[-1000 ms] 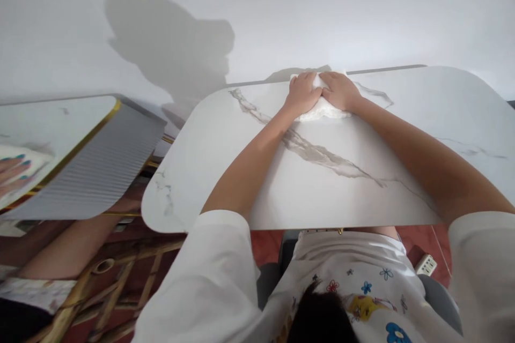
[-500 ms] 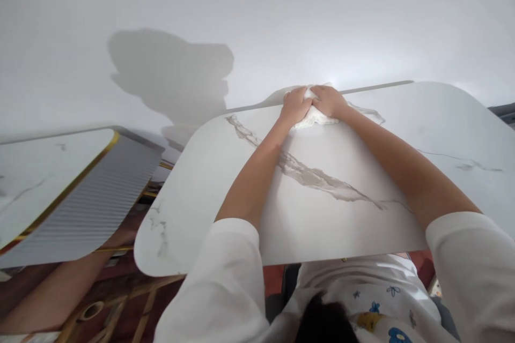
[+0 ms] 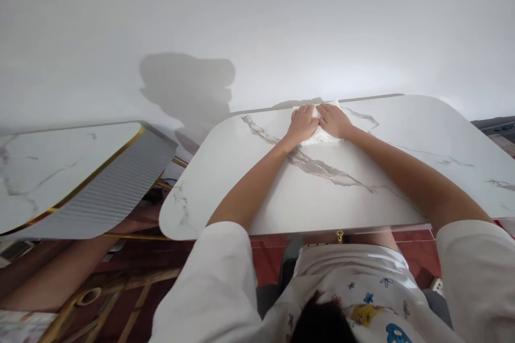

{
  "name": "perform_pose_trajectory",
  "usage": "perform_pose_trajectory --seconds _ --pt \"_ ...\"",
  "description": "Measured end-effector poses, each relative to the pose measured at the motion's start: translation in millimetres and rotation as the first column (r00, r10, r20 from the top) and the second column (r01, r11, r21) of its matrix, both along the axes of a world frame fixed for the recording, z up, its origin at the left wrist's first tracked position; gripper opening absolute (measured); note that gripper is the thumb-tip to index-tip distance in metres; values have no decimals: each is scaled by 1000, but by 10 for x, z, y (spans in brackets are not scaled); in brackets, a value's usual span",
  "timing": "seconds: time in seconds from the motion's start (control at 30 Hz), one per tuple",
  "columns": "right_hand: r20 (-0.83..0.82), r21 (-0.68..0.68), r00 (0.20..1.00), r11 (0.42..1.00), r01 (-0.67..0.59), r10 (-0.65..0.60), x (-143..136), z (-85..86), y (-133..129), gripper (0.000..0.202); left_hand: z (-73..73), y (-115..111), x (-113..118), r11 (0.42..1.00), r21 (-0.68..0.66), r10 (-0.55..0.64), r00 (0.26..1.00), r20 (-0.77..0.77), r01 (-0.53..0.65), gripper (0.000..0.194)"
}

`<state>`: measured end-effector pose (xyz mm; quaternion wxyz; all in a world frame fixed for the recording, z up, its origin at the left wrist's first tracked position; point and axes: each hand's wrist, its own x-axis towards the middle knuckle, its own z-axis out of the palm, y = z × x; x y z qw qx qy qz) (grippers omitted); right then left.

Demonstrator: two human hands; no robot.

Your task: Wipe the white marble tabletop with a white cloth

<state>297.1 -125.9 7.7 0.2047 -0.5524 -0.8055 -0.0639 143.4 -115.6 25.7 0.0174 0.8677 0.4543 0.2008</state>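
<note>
1. Cloth (image 3: 322,138), white, crumpled and soft-looking, lies on a white, round-cornered, marble-veined worktop (image 3: 341,206), at its far edge; the hands cover too much to tell its long axis.
2. The bare left hand (image 3: 302,124) rests on the cloth's left part, the bare right hand (image 3: 333,120) on its right; their thumbs appear to touch, so neither is nearer.
3. Each grip is laid palm-down, fingers reaching forward, not clamped; whether fingertips pinch any fabric, I cannot tell.
4. The worktop's long axis runs left to right, across the reaching forearms.
5. Just beyond stands a plain white wall (image 3: 362,21).
</note>
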Motion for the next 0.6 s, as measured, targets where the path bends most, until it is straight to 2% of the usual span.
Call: perform_pose_trajectory --seconds 0.17,0.33,0.6 --pt "49 6 999 1000 -1 1 -136 24 -513 45 27 -465 -145 1000 -5 -27 1000 -17 26 44" --pt "88 -4 996 1000 23 -22 -301 54 -1091 47 43 -950 -310 998 -22 -52 998 -41 51 49" --pt "52 6 999 1000 10 -10 -462 24 -1924 54 7 -1754 -518 998 -41 -47 999 -26 46 56"
